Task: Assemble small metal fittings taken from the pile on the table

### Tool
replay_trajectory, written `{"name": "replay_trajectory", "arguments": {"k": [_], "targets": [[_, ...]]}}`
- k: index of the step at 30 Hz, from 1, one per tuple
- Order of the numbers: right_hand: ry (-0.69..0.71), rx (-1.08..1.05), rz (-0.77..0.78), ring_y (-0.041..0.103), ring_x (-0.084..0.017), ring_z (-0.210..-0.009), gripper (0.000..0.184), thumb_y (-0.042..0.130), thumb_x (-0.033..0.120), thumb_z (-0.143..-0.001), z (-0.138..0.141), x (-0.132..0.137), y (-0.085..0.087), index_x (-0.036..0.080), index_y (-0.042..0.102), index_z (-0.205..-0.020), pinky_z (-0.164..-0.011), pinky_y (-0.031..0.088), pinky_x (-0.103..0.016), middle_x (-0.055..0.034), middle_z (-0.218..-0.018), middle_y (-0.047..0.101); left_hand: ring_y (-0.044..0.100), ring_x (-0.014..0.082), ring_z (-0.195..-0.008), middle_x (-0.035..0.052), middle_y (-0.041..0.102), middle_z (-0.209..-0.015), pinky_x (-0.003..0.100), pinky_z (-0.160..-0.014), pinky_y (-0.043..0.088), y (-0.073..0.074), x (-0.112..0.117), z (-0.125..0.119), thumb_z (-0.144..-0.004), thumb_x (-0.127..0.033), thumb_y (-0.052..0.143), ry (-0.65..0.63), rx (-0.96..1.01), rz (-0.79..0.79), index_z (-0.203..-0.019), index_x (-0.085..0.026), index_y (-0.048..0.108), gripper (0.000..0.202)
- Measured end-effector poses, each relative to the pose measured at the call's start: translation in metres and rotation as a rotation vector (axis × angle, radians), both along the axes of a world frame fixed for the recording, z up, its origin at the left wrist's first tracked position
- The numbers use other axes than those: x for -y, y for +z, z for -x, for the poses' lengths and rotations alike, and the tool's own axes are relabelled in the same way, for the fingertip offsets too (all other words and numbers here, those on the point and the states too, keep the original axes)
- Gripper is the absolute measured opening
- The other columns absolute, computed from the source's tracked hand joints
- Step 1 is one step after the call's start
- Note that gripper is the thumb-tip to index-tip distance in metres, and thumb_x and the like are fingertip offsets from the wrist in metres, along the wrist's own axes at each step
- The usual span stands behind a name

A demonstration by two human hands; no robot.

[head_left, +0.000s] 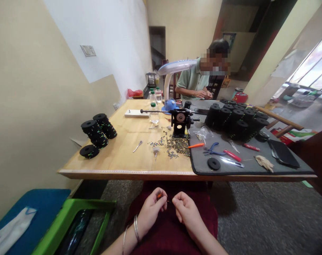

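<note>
My left hand point(151, 209) rests over my lap below the table edge, its fingers pinched on a small orange piece point(159, 194). My right hand point(187, 209) is beside it, fingers curled into a pinch; a thin dark thread point(169, 201) seems to run between the two hands. Both hands hover over dark red cloth point(168, 230) on my lap. On the wooden table point(124, 159) ahead lie a pile of small dark beads point(174, 145) and a black hand-crank winder point(180, 122).
Black spools point(98, 132) stand at the table's left; several more point(236, 118) sit on a grey mat point(246, 166) with blue pliers point(212, 150) and red-handled tools point(232, 155). Another person point(200, 79) works at the far end behind a lamp point(174, 67). A green crate point(70, 226) stands at my left.
</note>
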State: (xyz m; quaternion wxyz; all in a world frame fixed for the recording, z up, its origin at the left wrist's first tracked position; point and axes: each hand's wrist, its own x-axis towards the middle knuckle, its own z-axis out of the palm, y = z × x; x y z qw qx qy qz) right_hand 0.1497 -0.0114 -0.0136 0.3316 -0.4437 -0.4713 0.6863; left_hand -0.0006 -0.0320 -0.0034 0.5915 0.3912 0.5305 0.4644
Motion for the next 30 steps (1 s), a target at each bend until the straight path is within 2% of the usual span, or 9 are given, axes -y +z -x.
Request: {"name": "replay_trajectory", "arguments": {"k": [7, 13, 17, 20, 25, 30], "targets": [[0.019, 0.019, -0.012, 0.02, -0.004, -0.031, 0.045, 0.057, 0.062, -0.075, -0.001, -0.001, 0.0, 0.019, 0.044, -0.074, -0.034, 0.012, -0.018, 0.0134, -0.038, 0.032, 0.046, 0.0099, -0.057, -0.0037, 0.051, -0.06, 0.023, -0.056, 0.035, -0.004, 0.001, 0.001, -0.083, -0.039, 0.054, 0.007, 0.083, 0.007, -0.082, -0.017, 0.05, 0.023], [0.036, 0.061, -0.01, 0.022, -0.004, -0.031, 0.043, 0.059, 0.059, -0.073, -0.001, -0.003, 0.003, 0.019, 0.045, -0.073, -0.032, 0.014, -0.017, 0.0127, -0.04, 0.033, 0.044, 0.0098, -0.06, -0.0035, 0.049, -0.066, 0.023, -0.058, 0.035, 0.004, 0.003, 0.003, -0.076, -0.032, 0.062, -0.016, 0.066, -0.006, -0.084, -0.017, 0.051, 0.019], [0.019, 0.067, -0.013, 0.023, -0.004, -0.03, 0.042, 0.059, 0.059, -0.072, -0.002, -0.004, 0.003, 0.018, 0.046, -0.073, -0.031, 0.015, -0.017, 0.0124, -0.041, 0.033, 0.044, 0.0106, -0.066, -0.0037, 0.047, -0.07, 0.023, -0.063, 0.037, 0.011, 0.003, 0.002, -0.065, -0.016, 0.063, -0.062, 0.025, -0.06, -0.082, -0.017, 0.052, 0.02], [0.009, 0.072, -0.013, 0.024, -0.004, -0.03, 0.043, 0.06, 0.059, -0.072, -0.003, -0.005, 0.001, 0.018, 0.047, -0.073, -0.03, 0.015, -0.016, 0.0118, -0.042, 0.034, 0.042, 0.011, -0.066, -0.0038, 0.046, -0.069, 0.023, -0.063, 0.037, 0.011, 0.002, 0.001, -0.062, -0.011, 0.059, -0.083, -0.07, -0.07, -0.078, -0.017, 0.051, 0.019], [0.003, 0.061, -0.016, 0.023, -0.004, -0.03, 0.045, 0.061, 0.061, -0.071, -0.004, -0.004, 0.001, 0.019, 0.047, -0.072, -0.03, 0.015, -0.016, 0.0128, -0.041, 0.031, 0.046, 0.0128, -0.065, -0.0006, 0.052, -0.07, 0.026, -0.064, 0.038, 0.006, 0.0, 0.003, -0.07, -0.016, 0.052, -0.093, -0.324, -0.126, -0.074, -0.016, 0.053, 0.004], [-0.002, 0.059, -0.018, 0.022, -0.003, -0.03, 0.043, 0.06, 0.059, -0.072, -0.004, -0.004, 0.001, 0.019, 0.046, -0.072, -0.03, 0.016, -0.016, 0.0131, -0.041, 0.031, 0.049, 0.0137, -0.065, 0.0003, 0.055, -0.067, 0.025, -0.064, 0.039, 0.006, 0.0, 0.003, -0.07, -0.015, 0.051, -0.1, -0.45, -0.186, -0.069, -0.016, 0.056, 0.005]]}}
